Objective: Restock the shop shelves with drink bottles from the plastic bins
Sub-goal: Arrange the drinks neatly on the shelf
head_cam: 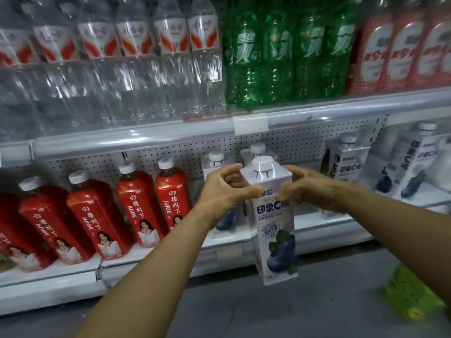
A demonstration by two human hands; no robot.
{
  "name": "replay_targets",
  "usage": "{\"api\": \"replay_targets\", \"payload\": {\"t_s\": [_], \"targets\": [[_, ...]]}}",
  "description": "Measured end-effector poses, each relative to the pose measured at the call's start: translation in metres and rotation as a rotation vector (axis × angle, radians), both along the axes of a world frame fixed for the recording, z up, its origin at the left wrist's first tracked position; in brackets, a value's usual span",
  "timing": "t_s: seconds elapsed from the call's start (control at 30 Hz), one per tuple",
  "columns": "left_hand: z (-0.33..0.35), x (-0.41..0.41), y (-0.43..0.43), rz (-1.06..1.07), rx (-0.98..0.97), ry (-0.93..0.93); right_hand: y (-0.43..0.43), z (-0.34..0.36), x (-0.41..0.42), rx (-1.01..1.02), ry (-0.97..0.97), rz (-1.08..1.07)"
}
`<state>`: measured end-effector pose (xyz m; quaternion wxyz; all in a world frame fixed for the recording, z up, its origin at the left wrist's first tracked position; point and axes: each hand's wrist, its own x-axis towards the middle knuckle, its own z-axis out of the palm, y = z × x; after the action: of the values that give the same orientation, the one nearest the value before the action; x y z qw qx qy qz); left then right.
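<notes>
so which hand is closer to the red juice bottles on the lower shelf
Left. The left hand grips the white blueberry bottle just right of the red juice bottles; the right hand grips that bottle's far side, farther away.

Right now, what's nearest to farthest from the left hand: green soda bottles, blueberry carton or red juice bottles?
1. Blueberry carton: held in the left hand.
2. Red juice bottles: close on its left.
3. Green soda bottles: high above, slightly right.

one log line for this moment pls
step: shelving | held: blueberry drink bottle, near upright, before lower shelf | left hand: grips top | right hand: grips top | matching bottles on shelf
</notes>
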<state>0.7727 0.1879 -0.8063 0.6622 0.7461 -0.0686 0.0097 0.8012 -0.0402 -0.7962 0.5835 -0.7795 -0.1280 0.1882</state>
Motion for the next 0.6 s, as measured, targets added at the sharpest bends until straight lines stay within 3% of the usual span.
{"api": "replay_targets", "payload": {"t_s": [0.2,0.6], "targets": [[0.005,0.033,-0.076,-0.025,0.157,-0.053,-0.053,-0.009,0.017,0.09,0.028,-0.203],[0.003,0.092,-0.148,0.03,0.201,-0.016,-0.088,-0.024,0.045,0.175,-0.189,-0.516]]}}
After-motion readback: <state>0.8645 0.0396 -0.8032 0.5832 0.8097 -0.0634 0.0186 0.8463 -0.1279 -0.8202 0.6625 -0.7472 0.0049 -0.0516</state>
